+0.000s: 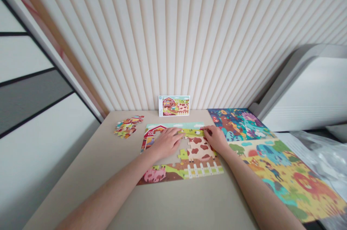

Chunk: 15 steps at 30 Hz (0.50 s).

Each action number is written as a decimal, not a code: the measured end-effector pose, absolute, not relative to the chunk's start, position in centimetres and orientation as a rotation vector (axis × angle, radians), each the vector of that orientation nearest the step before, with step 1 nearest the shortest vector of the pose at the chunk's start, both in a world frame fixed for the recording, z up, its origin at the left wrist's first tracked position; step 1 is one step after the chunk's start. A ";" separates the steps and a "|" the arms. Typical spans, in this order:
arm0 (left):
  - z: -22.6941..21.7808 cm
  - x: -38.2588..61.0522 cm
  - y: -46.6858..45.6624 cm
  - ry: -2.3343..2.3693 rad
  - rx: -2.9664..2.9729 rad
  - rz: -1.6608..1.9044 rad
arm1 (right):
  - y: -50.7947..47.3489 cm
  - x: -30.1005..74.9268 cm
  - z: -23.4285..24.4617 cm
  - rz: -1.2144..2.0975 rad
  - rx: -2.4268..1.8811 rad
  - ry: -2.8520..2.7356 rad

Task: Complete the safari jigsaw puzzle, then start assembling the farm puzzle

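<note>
A partly assembled farm jigsaw puzzle [200,148] lies on the table, showing a spotted cow, a pink pig, a white fence and part of a red barn. Bare table shows through a gap in its middle. My left hand [168,140] rests over the gap and upper part, fingers stretched out, fingertips touching the green strip along the top. At the upper right edge, my right hand [215,137] has its thumb and index finger pinched on a small puzzle piece [202,128], mostly covered by the fingertips. A pile of loose puzzle pieces [128,127] lies to the left.
A picture card [175,106] of the farm scene stands against the pleated wall behind. Two other assembled puzzles, a dark blue one [238,123] and a yellow savanna one [287,179], lie at right. Clear plastic wrap [325,161] is beyond them.
</note>
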<state>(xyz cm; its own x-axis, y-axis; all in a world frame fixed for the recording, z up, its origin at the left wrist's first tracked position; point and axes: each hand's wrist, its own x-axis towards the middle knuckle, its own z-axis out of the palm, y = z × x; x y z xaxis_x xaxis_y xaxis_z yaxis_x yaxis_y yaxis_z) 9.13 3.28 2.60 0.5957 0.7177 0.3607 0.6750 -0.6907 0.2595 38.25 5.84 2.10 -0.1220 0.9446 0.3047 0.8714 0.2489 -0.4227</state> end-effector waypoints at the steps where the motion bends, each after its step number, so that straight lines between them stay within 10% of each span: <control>1: 2.7 9.1 3.2 1.196 2.726 0.673 | 5.8 38.2 2.1 0.188 -1.652 -2.018; 15: 3.3 9.2 3.0 1.237 2.712 0.650 | 5.7 38.1 2.3 0.183 -1.676 -2.017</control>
